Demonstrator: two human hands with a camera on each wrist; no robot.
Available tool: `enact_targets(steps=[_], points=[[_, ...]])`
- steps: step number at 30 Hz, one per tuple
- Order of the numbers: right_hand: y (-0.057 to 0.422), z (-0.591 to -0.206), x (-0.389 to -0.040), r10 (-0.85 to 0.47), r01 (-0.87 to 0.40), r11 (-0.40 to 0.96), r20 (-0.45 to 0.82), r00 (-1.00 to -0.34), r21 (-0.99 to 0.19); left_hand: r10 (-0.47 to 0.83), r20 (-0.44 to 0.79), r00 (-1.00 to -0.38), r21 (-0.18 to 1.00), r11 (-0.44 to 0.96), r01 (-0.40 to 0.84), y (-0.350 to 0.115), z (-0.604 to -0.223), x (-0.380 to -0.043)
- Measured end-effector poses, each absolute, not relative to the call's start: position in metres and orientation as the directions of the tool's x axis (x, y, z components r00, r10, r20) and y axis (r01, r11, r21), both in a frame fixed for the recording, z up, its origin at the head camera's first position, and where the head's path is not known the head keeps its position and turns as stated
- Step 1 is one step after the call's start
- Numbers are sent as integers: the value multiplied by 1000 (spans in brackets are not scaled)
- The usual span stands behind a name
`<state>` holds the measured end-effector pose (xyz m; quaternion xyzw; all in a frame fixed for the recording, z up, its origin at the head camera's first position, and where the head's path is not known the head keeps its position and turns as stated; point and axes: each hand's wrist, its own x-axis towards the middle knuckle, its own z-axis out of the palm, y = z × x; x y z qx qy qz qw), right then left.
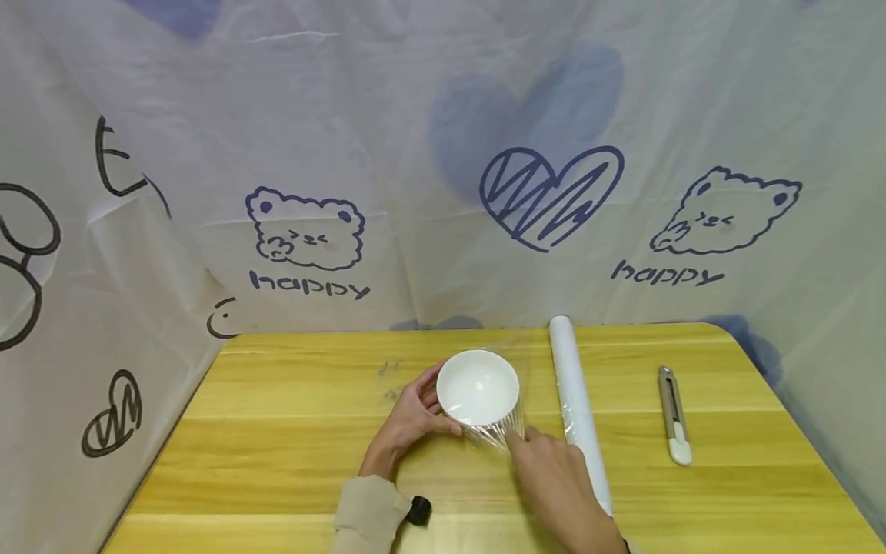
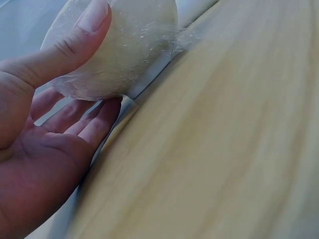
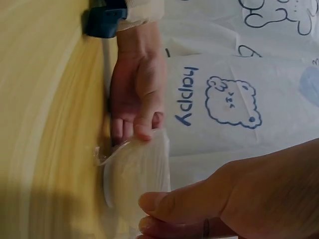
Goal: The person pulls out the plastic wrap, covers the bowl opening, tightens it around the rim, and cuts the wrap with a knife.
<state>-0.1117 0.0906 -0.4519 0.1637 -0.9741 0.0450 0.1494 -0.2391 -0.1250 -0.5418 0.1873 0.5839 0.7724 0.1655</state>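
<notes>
A white bowl (image 1: 477, 388) stands near the middle of the wooden table, with clear plastic wrap (image 1: 500, 435) around it. My left hand (image 1: 413, 419) holds the bowl from its left, the thumb along the near side and the fingers curving round the far left. The left wrist view shows crinkled film over the bowl's side (image 2: 132, 55) beside that thumb. At the near right of the bowl, my right hand (image 1: 554, 477) pinches the wrap, which is drawn into tight pleats from the rim. In the right wrist view, its thumb and finger meet at the film; the fingertips behind are partly hidden.
A long roll of plastic wrap (image 1: 580, 408) lies just right of the bowl, its near end beside my right forearm. Farther right lies a utility knife (image 1: 674, 415) with a white end. A printed cloth (image 1: 429, 154) hangs along the table's back and sides.
</notes>
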Motion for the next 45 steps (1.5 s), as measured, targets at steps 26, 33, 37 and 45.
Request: enact_targets(steps=[26,33,37,45], points=[[75,-502,-128,-287,-357,861,233,-929,-362,524,67,-849,975,-214,-55,-127,-538,-237],[77,-502,-127,-308,-358,810,181,-934,-464,530,85,-843,972,-231,-47,-127,-540,-238],[79,-501,-126,-346,-378,797,156,-925,-472,539,83,-838,968,-244,-62,-127,-540,-238],[82,-499,-128,-395,-391,731,120,-911,-560,564,121,-817,967,-255,-32,-130,-540,-239]])
